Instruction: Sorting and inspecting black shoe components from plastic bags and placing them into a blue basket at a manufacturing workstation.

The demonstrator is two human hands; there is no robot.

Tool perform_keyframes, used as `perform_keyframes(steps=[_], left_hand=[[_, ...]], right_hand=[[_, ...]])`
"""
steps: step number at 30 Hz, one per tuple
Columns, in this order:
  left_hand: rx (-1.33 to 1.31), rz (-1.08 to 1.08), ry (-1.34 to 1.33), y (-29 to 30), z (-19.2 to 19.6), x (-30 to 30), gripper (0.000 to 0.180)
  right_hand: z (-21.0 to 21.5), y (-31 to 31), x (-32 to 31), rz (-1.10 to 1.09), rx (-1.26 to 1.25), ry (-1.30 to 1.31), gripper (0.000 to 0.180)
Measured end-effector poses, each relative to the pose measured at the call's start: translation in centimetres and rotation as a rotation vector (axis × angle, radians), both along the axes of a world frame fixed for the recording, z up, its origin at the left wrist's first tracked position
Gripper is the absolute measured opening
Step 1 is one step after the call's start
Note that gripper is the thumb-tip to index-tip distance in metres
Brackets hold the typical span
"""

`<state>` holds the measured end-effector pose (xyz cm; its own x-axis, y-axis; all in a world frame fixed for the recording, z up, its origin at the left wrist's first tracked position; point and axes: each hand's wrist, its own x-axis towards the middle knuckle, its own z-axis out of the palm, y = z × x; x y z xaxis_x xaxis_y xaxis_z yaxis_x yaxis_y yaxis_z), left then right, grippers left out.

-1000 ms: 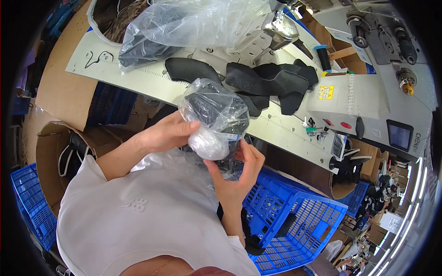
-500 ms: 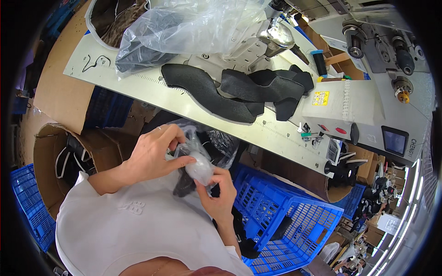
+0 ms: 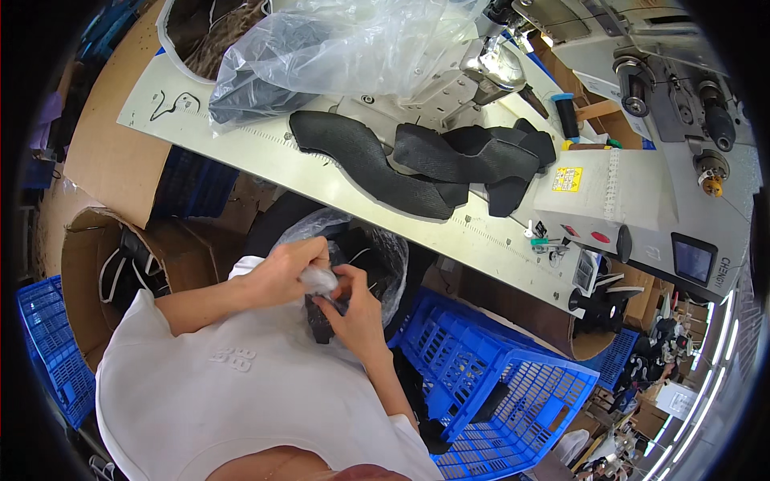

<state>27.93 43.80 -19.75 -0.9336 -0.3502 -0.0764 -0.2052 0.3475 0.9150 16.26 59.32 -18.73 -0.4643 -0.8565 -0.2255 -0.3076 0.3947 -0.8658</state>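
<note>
Over my lap, my left hand [image 3: 290, 271] and my right hand [image 3: 354, 311] meet, both with closed fingers on a small crumpled wad of clear plastic film [image 3: 319, 280]. Whether the wad belongs to the bag beneath cannot be made out. Just below and beyond my hands lies a gaping clear plastic bag [image 3: 395, 264] with dark material inside. On the worktable [image 3: 265, 160] in front of me lie curved black textured pieces [image 3: 365, 172], a few of them overlapping at the right.
A large clear plastic bag [image 3: 345, 48] covers part of the table beside a sewing machine [image 3: 497, 68]. Machine housing with a small screen [image 3: 694, 258] stands right. Blue crates [image 3: 521, 401] sit low right, and a cardboard box [image 3: 84, 321] with black pieces is at left.
Both hands have drawn closer together and the plastic between them is squeezed into a smaller wad. The bag below now shows wider open. The view has shifted slightly.
</note>
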Motion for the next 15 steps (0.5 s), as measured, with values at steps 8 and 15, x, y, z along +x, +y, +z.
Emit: perform_keyframes(steps=[8, 15], left_hand=[[0.374, 0.486, 0.051, -4.0, -1.2, 1.1, 0.026], [-0.455, 0.883, 0.352, -9.1, 1.0, 3.8, 0.024]], right_hand=[[0.5, 0.2, -2.9, -0.011, -0.136, 0.045, 0.018], [0.7, 2.8, -6.0, -0.009, 0.007, -0.038, 0.017]])
